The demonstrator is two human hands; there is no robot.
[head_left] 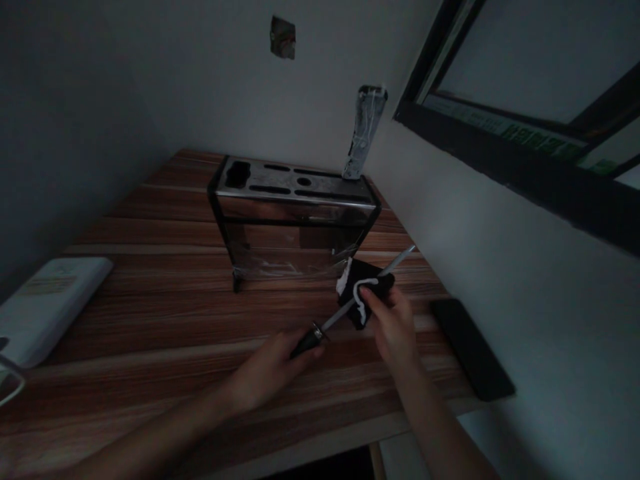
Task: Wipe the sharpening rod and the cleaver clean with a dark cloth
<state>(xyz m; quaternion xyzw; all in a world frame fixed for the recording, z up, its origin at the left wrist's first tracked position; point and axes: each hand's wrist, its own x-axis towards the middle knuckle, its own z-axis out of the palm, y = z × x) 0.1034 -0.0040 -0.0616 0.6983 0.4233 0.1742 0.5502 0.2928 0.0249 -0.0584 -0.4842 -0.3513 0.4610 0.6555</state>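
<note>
Two hands over a wooden table (150, 313), dim light. Far left, a white flat box (47, 307) at the table edge. Left hand (267, 373) clenched around the black handle of a sharpening steel (367, 287), rod angled up to the right. Behind it, a metal knife block (295, 217). Right hand (395, 323) pinches a black cloth (363, 287) wrapped around the rod. Far right, a dark phone (473, 347) lies flat.

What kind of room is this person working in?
Probably a home kitchen corner, dimly lit. A steel knife block stands on a wooden counter by a window, and the hands wipe a sharpening rod with a dark cloth.
</note>
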